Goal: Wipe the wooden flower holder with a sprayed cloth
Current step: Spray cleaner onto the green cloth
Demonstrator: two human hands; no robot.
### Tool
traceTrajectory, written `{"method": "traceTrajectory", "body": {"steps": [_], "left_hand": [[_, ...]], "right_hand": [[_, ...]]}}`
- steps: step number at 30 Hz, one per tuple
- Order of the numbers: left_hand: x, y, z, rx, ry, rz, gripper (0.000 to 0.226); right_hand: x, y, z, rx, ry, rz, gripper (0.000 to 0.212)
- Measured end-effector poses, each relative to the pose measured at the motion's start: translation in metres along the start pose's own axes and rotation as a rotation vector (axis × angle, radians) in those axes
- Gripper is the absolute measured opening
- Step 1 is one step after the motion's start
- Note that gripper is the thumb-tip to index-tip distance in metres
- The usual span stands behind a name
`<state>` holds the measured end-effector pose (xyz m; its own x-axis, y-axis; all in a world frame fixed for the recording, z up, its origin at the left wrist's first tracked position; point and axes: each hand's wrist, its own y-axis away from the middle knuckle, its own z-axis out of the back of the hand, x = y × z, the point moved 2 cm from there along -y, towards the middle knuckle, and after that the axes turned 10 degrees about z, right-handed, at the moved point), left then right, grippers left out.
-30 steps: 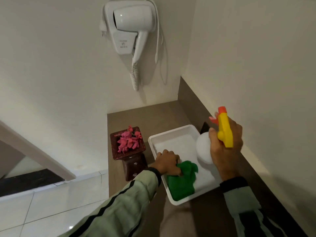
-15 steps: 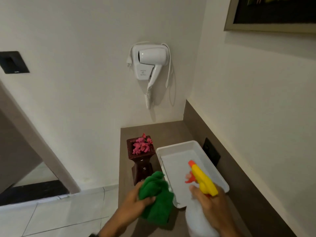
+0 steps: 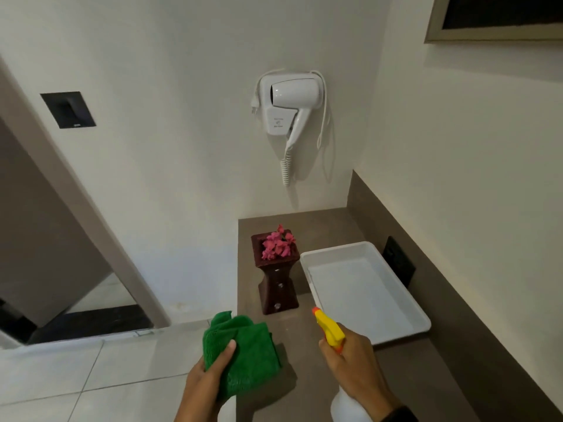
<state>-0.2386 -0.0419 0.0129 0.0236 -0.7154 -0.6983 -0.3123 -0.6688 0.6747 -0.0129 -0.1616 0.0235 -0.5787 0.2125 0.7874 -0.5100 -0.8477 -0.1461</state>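
A folded green cloth [image 3: 243, 354] is gripped by the left hand [image 3: 207, 382]; the spray bottle [image 3: 330, 330] is clasped by the right hand [image 3: 356, 367]. The wooden flower holder [image 3: 277, 278] stands just beyond, between both.

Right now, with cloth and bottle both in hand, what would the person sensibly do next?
Probably turn the spray bottle in the right hand leftward and spray the green cloth held in the left hand; its nozzle points ahead, and the wooden flower holder stands untouched.

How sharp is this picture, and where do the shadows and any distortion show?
Head view: mostly sharp, slightly soft; wide-angle bending tilts the walls; the hair dryer casts a soft shadow rightward on the wall; the green cloth shadows the counter beneath.
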Motion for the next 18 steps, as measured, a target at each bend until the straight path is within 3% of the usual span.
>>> {"method": "traceTrajectory", "body": {"steps": [4,8,12,18], "left_hand": [[0.003,-0.003,0.005,0.019,0.041,-0.013,0.044],[0.008,-0.008,0.007,0.022,0.041,-0.005,0.052],[0.007,-0.017,0.004,0.008,0.042,-0.004,0.050],[0.000,-0.032,-0.005,0.008,0.011,-0.029,0.043]], "right_hand": [[-0.005,0.000,0.000,0.059,-0.049,-0.014,0.020],[-0.008,-0.001,-0.003,0.009,-0.059,0.004,0.019],[-0.014,-0.010,-0.002,0.029,0.003,-0.034,0.012],[-0.010,-0.056,0.043,-0.274,0.237,0.018,0.039]]}}
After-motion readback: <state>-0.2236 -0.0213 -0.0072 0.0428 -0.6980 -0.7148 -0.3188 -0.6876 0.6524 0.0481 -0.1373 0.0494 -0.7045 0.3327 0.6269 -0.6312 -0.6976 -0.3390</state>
